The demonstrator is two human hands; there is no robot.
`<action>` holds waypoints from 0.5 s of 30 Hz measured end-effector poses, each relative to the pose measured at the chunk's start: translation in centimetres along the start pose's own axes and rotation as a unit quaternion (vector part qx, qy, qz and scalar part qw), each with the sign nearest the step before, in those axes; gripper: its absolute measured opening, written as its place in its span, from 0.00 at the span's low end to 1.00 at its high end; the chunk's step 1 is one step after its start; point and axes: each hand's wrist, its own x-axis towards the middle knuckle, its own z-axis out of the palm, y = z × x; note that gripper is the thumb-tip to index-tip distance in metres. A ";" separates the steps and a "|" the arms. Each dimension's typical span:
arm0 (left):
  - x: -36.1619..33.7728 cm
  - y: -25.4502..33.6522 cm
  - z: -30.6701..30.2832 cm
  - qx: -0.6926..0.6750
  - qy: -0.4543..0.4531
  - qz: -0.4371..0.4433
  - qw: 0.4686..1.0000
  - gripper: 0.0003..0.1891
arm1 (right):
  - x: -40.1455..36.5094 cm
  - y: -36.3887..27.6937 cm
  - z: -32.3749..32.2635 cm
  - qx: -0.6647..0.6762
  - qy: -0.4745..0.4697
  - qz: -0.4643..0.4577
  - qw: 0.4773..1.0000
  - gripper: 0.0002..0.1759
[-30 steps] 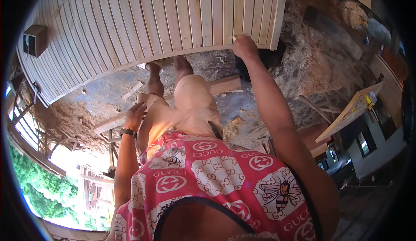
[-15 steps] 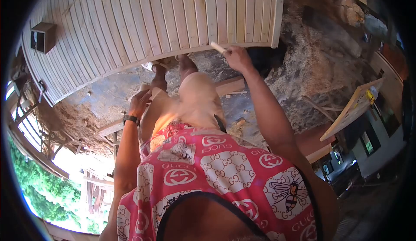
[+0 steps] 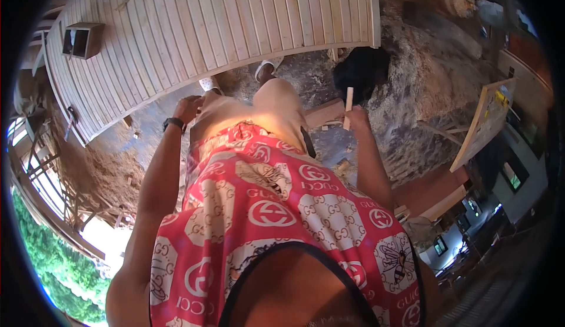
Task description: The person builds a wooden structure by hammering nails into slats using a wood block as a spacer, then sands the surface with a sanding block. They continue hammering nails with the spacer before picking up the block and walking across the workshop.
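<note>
My right hand [image 3: 357, 117] is closed around a short, pale wooden stick [image 3: 349, 100], which points up past my fingers beside my right leg. My left hand [image 3: 189, 108], with a dark watch at the wrist, hangs by my left thigh. Its fingers are curled, and whatever may be in them is hidden. In front of my feet lies a large panel of pale wooden slats [image 3: 235, 21] with a curved near edge. Neither hand touches it.
An open wooden box [image 3: 82, 40] sits on the panel's left part, and a hammer-like tool [image 3: 70, 122] lies at its left edge. A black shape [image 3: 362, 74] is by the right corner. Shavings litter the floor; a tilted board [image 3: 479, 121] stands at right.
My right hand has drawn back from the panel's edge towards my side, and the stick now points more upright. I stand farther from the panel, and one foot has shifted.
</note>
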 end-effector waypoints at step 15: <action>2.1 -13.7 -15.7 0.067 0.074 -0.101 0.990 0.23 | -3.1 39.0 23.1 0.395 -0.100 -0.170 0.897 0.10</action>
